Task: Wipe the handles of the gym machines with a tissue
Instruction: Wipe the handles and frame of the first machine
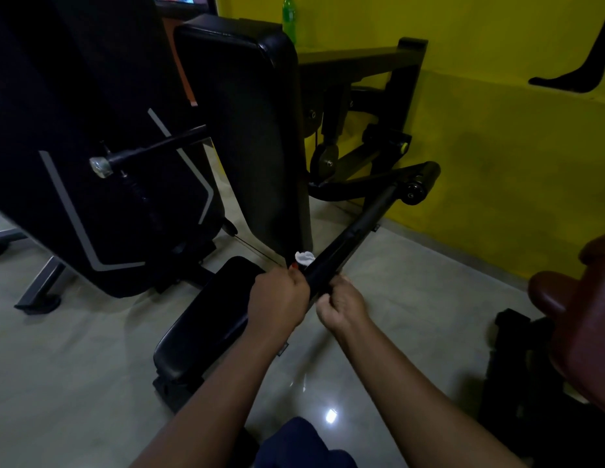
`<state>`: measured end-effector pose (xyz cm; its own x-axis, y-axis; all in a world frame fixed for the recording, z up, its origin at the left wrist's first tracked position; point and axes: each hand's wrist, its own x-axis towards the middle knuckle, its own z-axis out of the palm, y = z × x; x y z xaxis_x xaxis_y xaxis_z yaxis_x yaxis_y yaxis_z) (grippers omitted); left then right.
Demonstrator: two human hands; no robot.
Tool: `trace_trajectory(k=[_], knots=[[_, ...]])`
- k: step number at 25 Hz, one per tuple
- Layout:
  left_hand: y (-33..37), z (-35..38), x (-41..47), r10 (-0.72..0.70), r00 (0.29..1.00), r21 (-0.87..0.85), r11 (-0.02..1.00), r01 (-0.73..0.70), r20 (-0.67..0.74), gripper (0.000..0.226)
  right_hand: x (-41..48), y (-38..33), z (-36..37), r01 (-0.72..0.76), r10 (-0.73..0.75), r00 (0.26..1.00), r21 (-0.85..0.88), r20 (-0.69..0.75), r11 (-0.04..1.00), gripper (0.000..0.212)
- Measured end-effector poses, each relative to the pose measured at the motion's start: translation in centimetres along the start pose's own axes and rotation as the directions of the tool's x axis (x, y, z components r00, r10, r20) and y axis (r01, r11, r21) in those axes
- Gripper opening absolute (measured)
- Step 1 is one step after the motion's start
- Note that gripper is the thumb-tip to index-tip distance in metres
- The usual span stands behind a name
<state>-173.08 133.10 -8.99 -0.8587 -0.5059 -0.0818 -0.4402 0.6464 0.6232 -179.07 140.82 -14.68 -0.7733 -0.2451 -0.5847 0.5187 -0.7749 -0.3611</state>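
Nearest the lens we see a knee in dark blue cloth (301, 444), with both bare forearms reaching forward above it.

Reading from the left: the black weight-stack cover (91, 184), then the seat pad (206, 319) low on the floor and the upright back pad (247, 130) behind it.

The left grip (279, 293) is curled tight. It pinches the tissue (304, 257), whose white crumpled edge shows just above the knuckles and lies against the near side of the handle (355, 231).

The handle is a long black bar that runs up and to the right, from the hands to a roller end near the yellow wall (497, 130).

The right grip (341, 307) is curled too. It closes round the handle's near end, seemingly to steady it, and holds no tissue that we can see.

At the far right stands a brown padded seat (581, 298) of another machine.

Progress, as we judge it: the wipe is under way on this one handle, with the tissue at its near end. The long stretch toward the roller appears still to be covered. We cannot tell from the surface which parts are already clean. Any handles on the neighbouring machine are not in view, so we cannot say whether they have been wiped.
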Motion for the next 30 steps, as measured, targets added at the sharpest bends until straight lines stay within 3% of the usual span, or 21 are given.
trace_trajectory(k=[3,6,10,13,15,17,20,22,24,26,28,30], knots=[[0.3,-0.3,0.0,0.006,1.0,0.015,1.0,-0.007,0.022,0.043,-1.0,1.5,-1.4,-0.12,0.123,0.984,-0.031,0.129,0.992,0.036],[0.2,-0.5,-0.3,0.032,0.999,-0.005,0.999,-0.032,0.033,0.046,-0.5,0.4,-1.5,-0.111,0.115,0.983,-0.036,0.146,0.993,0.03],[0.0,0.0,-0.2,0.094,0.996,0.099,0.991,-0.093,-0.001,0.049,0.3,-1.5,-0.1,0.107,-0.104,0.994,0.08,-0.032,0.991,0.017],[-0.3,0.7,-0.2,0.195,0.98,0.277,0.944,-0.178,-0.032,0.048,-2.0,-0.1,-0.7,0.341,-0.392,0.905,-0.272,-0.164,0.9,0.012],[-0.6,1.0,-0.1,0.295,0.955,0.466,0.847,-0.255,-0.014,0.044,-2.7,0.1,-0.9,0.468,-0.576,0.811,-0.476,-0.102,0.744,0.013],[-0.4,1.1,0.0,0.34,0.94,0.562,0.773,-0.295,0.026,0.04,-1.5,-0.9,-0.8,0.529,-0.72,0.693,-0.666,-0.018,0.526,0.009],[0.3,1.1,0.5,0.276,0.954,0.522,0.801,-0.295,0.116,0.038,-0.5,-1.9,-0.9,0.564,-0.845,0.489,-0.817,0.214,0.119,0.007],[0.5,1.0,1.0,0.273,0.943,0.531,0.78,-0.332,0.189,0.037,-1.4,-0.8,-2.2,0.647,-0.798,0.377,-0.75,0.471,-0.138,0.017],[0.8,0.5,1.4,0.291,0.917,0.534,0.747,-0.397,0.274,0.035,-2.6,-0.5,-3.5,0.718,-0.637,0.281,-0.598,0.717,-0.356,0.028],[1.0,0.1,1.5,0.286,0.9,0.487,0.765,-0.42,0.328,0.033,-2.0,-2.4,-3.7,0.705,-0.46,0.192,-0.448,0.867,-0.55,0.033],[1.0,-0.3,1.6,0.282,0.896,0.426,0.804,-0.416,0.342,0.033,-0.1,-5.2,-2.6,0.639,-0.389,0.161,-0.396,0.907,-0.659,0.032],[0.6,-0.5,1.7,0.241,0.915,0.35,0.868,-0.352,0.324,0.035,1.1,-7.0,-0.8,0.592,-0.461,0.253,-0.513,0.85,-0.621,0.035]])
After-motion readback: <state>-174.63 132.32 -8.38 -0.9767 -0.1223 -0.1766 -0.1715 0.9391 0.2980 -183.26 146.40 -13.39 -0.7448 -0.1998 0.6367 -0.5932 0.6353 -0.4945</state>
